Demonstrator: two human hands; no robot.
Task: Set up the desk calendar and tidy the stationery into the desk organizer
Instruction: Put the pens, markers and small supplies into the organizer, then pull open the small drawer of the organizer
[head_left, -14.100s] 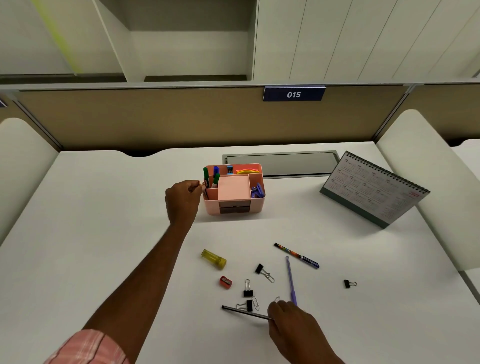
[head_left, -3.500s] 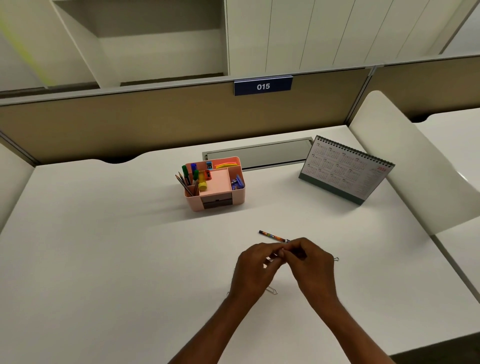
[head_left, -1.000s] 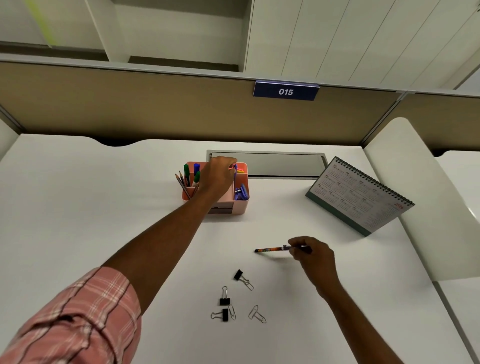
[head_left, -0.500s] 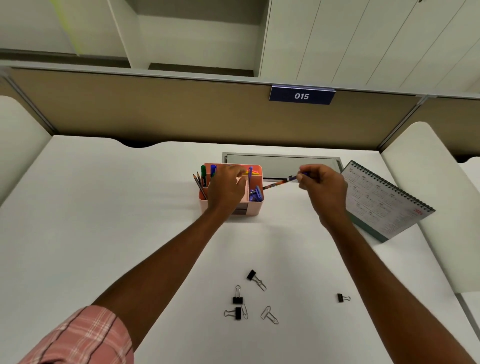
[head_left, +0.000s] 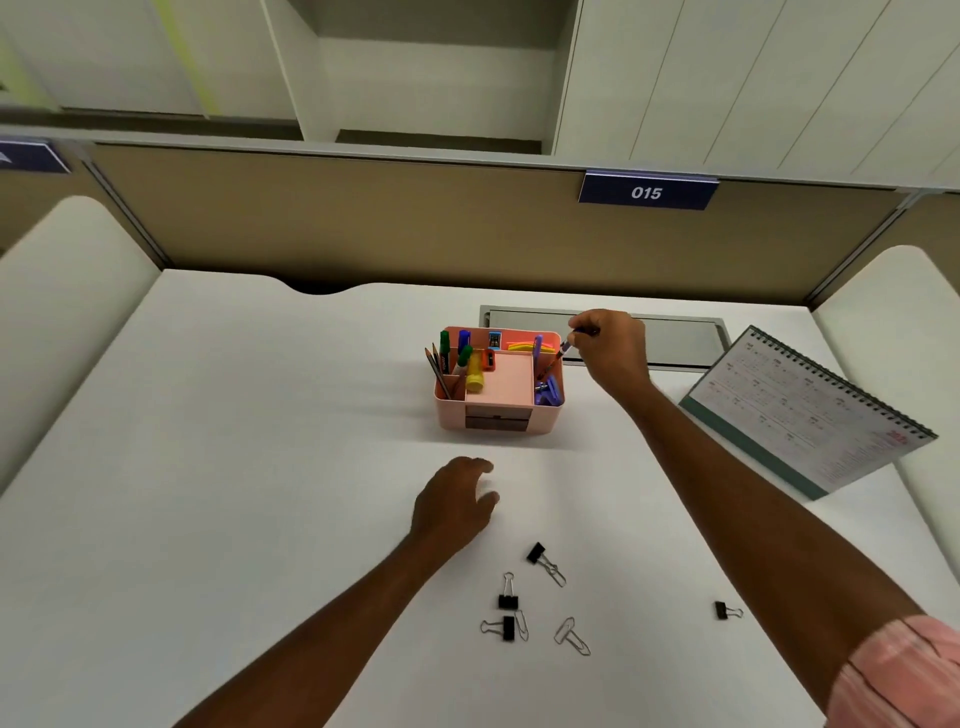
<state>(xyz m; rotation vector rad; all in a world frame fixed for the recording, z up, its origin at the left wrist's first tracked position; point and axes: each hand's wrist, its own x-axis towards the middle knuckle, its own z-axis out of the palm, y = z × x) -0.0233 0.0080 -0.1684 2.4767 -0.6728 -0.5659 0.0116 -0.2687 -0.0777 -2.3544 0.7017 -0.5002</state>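
The pink desk organizer (head_left: 497, 415) stands mid-desk, holding markers, pencils, a yellow glue stick and purple clips. My right hand (head_left: 610, 347) hovers at its right rear corner, pinching a patterned pencil (head_left: 556, 358) whose tip dips into the right compartment. My left hand (head_left: 454, 501) hangs empty over the desk in front of the organizer, fingers loosely apart. Several black binder clips (head_left: 508, 597) and a paper clip (head_left: 571, 635) lie near the front. One more binder clip (head_left: 724, 610) lies to the right. The desk calendar (head_left: 810, 410) stands at the right.
A grey cable hatch (head_left: 675, 338) is set into the desk behind the organizer. A tan partition with a "015" sign (head_left: 647, 192) closes off the back. White rounded side panels (head_left: 62, 291) flank the desk on both sides.
My left hand has pulled back from the organizer toward me, empty. My right hand has tilted the pencil from level to nearly upright, its tip now inside the right compartment.
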